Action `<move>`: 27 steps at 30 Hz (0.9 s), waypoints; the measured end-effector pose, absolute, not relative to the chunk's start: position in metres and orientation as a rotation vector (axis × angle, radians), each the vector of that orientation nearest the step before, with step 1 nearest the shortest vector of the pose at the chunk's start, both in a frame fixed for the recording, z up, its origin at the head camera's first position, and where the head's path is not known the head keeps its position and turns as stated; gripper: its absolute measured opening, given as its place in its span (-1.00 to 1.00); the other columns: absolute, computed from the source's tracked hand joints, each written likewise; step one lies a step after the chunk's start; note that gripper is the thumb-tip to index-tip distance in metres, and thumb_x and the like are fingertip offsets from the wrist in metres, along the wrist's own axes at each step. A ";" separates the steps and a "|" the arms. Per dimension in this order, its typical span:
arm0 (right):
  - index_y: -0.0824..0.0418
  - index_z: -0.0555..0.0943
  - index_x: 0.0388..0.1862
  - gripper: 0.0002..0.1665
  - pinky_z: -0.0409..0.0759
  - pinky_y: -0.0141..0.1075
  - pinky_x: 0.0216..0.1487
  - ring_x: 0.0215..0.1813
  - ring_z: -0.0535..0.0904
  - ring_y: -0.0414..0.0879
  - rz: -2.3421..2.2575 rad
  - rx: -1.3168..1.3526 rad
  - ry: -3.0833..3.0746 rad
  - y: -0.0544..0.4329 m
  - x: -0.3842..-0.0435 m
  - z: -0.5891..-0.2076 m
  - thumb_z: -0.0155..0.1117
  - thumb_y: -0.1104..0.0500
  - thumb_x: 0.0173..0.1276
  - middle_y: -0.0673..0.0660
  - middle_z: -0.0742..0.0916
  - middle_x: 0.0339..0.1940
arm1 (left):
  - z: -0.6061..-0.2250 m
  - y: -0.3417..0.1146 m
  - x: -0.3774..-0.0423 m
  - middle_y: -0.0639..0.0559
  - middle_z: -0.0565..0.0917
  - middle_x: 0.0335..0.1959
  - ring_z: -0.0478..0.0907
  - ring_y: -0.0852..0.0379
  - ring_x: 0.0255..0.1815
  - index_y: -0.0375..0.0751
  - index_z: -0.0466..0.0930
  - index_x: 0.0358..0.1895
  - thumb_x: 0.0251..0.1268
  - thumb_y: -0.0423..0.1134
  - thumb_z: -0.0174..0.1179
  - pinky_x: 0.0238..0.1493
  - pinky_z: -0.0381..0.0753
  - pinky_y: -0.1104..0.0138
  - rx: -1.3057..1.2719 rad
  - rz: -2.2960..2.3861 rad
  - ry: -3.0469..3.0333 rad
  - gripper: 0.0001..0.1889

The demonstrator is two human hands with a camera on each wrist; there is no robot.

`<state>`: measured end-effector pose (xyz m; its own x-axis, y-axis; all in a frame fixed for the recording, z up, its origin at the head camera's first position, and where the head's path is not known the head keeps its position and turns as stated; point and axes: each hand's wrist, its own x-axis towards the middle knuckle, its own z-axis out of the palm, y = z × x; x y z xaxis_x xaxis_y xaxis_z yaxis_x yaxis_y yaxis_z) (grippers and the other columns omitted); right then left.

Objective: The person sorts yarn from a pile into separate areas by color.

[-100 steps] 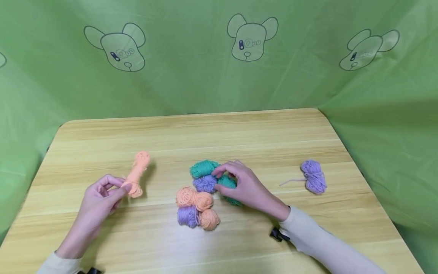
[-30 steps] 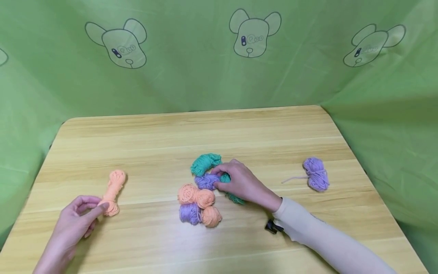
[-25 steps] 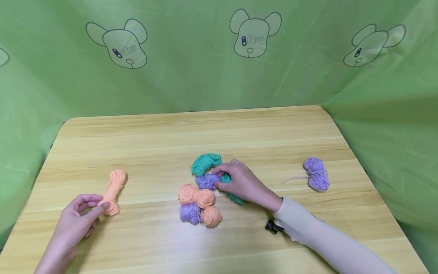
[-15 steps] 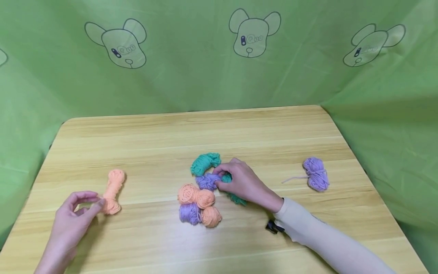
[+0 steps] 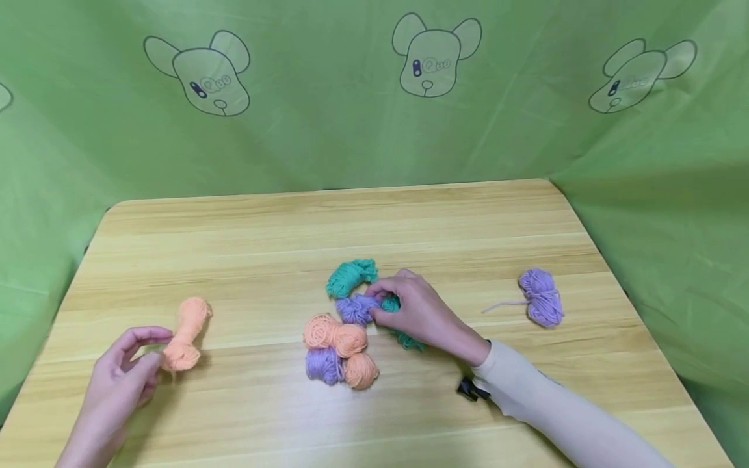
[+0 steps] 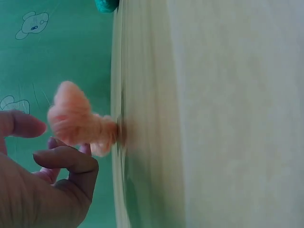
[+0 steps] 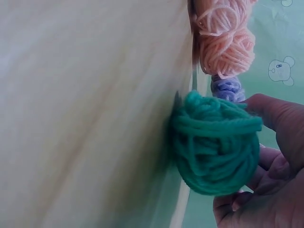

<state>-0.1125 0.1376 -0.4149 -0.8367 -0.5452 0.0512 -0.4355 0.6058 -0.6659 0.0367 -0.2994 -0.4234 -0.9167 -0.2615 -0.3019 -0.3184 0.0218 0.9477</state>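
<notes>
While the right hand (image 5: 417, 313) pinches the near-side end of a lavender-purple bundled yarn skein (image 5: 354, 310) between its fingertips, a teal-green rounded yarn skein (image 5: 391, 303) lies under that same hand, partly hidden in the head view and bulky in the right wrist view. Left hand (image 5: 116, 389): thumb and forefinger somewhat apart, at the nearer end of a peach, waisted yarn skein (image 5: 192, 318); this skein is blurred in the left wrist view, and whether the fingers grip it I cannot tell. It sits on the left side of the pale wood-grain counter (image 5: 263, 416), well apart from the middle group. In that group: a second teal-green skein (image 5: 351, 278) beyond the pinched one; on the near side, a peach two-lobed yarn bundle (image 5: 320, 331), a short lavender-purple skein (image 5: 323, 365) and a round peach yarn ball (image 5: 361, 370), close together. Far right, a lavender-purple skein tied at its middle (image 5: 541, 299), loose tail pointing left.
</notes>
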 end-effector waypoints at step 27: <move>0.08 0.84 0.04 -0.71 0.49 -0.20 -0.23 -0.22 0.50 -0.06 -1.164 -0.843 2.719 0.144 -0.108 -0.410 0.62 0.18 0.35 -0.16 0.74 -0.24 | -0.418 -0.286 0.032 0.12 0.66 0.20 0.39 0.32 -0.57 -0.11 0.67 0.27 0.68 -0.51 0.07 -0.75 0.10 0.23 -0.371 2.313 2.257 -0.66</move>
<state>-0.1076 0.1442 -0.4097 -0.8477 -0.5092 0.1485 -0.4589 0.5636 -0.6868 0.0317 -0.2858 -0.4183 -0.9679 -0.2368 -0.0846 -0.0789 -0.0337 0.9963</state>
